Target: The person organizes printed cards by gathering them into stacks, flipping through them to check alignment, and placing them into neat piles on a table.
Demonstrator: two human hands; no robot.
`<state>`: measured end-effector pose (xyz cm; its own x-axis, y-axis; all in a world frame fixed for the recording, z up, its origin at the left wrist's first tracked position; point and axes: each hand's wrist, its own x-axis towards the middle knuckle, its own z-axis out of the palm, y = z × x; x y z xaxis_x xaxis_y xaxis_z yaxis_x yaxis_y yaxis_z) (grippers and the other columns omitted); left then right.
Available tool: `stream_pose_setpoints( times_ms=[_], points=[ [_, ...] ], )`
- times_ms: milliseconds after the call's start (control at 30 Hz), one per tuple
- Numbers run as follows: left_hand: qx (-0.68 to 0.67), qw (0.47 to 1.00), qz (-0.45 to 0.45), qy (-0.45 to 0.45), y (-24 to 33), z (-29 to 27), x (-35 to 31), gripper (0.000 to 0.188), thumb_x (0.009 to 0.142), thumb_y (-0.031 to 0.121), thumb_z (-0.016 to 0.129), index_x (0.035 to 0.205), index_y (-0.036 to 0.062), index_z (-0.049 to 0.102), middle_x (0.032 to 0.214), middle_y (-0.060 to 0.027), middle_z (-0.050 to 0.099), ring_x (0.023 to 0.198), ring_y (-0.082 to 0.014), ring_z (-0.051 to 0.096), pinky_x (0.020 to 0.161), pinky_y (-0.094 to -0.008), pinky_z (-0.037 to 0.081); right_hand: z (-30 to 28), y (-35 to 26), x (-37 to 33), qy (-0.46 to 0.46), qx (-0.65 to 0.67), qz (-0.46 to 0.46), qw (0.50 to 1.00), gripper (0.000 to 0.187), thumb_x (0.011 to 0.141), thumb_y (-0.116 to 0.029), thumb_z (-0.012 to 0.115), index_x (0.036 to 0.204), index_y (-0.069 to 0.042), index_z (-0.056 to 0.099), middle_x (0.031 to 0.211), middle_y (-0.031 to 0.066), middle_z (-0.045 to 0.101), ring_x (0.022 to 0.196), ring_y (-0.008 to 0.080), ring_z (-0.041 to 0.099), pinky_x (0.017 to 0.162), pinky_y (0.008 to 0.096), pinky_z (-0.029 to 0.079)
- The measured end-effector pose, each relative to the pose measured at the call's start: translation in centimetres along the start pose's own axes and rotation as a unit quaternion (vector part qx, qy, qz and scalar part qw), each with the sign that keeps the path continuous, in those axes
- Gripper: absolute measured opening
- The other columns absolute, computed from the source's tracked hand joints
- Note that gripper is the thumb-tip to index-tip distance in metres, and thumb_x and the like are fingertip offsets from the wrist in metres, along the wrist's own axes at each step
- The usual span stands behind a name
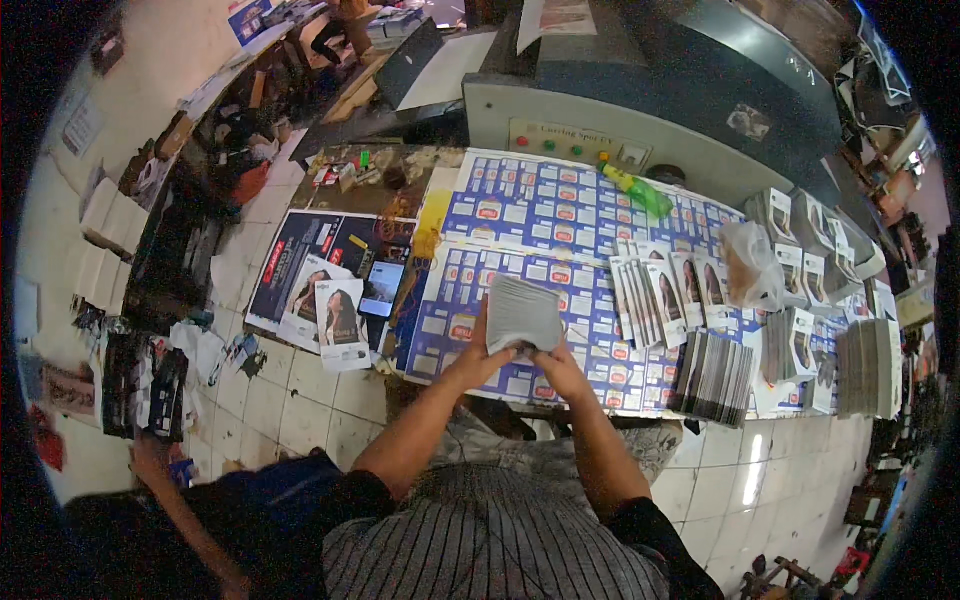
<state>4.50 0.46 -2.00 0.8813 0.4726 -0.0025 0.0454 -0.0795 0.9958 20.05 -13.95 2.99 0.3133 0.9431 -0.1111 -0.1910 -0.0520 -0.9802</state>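
The left hand [478,360] and the right hand [560,366] together grasp the grey stack [526,314], which lies between them and forward, over the blue-covered table [432,345], neither hand being clearly nearer, its long axis unclear.

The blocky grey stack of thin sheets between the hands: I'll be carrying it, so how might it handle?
The blocky grey stack of thin sheets is probably heavy for its size, being thickly layered. Its sheets may slide apart, since no band shows.
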Motion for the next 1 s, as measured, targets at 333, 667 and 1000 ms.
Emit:
stream_pose_setpoints(
  times_ms=[333, 667, 1000],
  points=[
    [-0.088, 0.966, -0.201, 0.137, 5.8, -0.6, -1.0, 0.061, 0.074, 0.021, 0.08, 0.123, -0.0043, 0.053, 0.111, -0.0156, 0.063, 0.1, -0.0234, 0.062, 0.084, -0.0361, 0.05, 1.3, -2.3, 1.0, 0.073, -0.226, 0.067, 0.969, 0.058, 0.084, -0.037, 0.072, 0.122, 0.002, 0.053, 0.107, 0.0222, 0.064, 0.101, 0.0325, 0.062, 0.087, 0.0417, 0.048],
    [-0.059, 0.956, -0.264, 0.111, 2.8, -2.6, -1.0, 0.066, 0.072, 0.012, 0.075, 0.129, -0.0051, 0.046, 0.115, -0.0177, 0.062, 0.102, -0.0263, 0.062, 0.082, -0.0361, 0.052, 5.4, 2.0, 4.2, 0.096, -0.586, -0.135, 0.793, 0.054, 0.099, -0.035, 0.044, 0.14, 0.001, 0.041, 0.147, 0.0196, 0.037, 0.141, 0.0356, 0.029, 0.109, 0.0605, 0.025],
    [0.511, 0.842, -0.134, 0.105, 9.9, -0.6, 3.6, 0.076, 0.085, 0.048, 0.062, 0.139, -0.0015, 0.04, 0.137, -0.0225, 0.049, 0.128, -0.0385, 0.046, 0.108, -0.0511, 0.032, 6.2, 2.4, 3.3, 0.098, -0.634, -0.099, 0.761, 0.056, 0.097, -0.036, 0.041, 0.142, -0.002, 0.04, 0.151, 0.0157, 0.035, 0.142, 0.0328, 0.027, 0.11, 0.062, 0.023]
  ],
)
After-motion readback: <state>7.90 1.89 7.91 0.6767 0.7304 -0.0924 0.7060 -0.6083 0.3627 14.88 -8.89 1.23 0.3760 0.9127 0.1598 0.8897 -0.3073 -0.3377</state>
